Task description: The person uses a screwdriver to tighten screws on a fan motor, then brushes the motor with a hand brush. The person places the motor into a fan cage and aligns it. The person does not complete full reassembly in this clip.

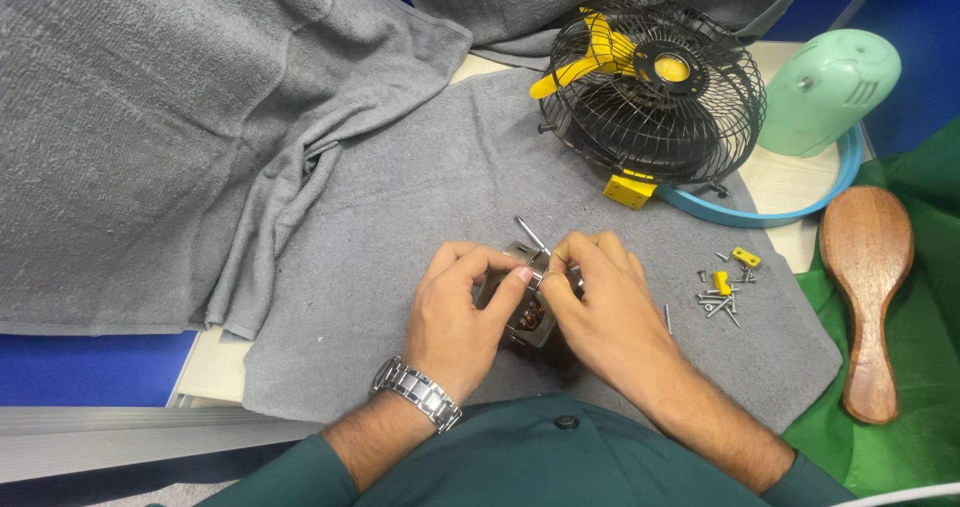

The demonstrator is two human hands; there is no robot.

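Left hand [462, 302], steel watch [418, 394] at the wrist, grips the small electric motor [530, 312] from its left side, thumb pressed on the metal housing. Right hand [600, 302] is pinched on the top of the same motor, fingertips closed about something small near the thin steel shaft [530, 234] that juts up and away. The motor sits between both hands, just above the grey towel [400, 227] on the tabletop [790, 182]; copper-coloured windings show inside its frame.

Judgement: a firm brace from the left hand and small, square movements from the right would suit this fine work, kept low over the towel so that dropped parts stay put.

Right of the hands lies a scatter of loose screws [722, 297] with yellow plastic bits. Beyond stands a black wire fan cage [655, 87] with yellow blades, a smooth mint-green shell [830, 92], and a polished wooden brush [868, 287] on green cloth.
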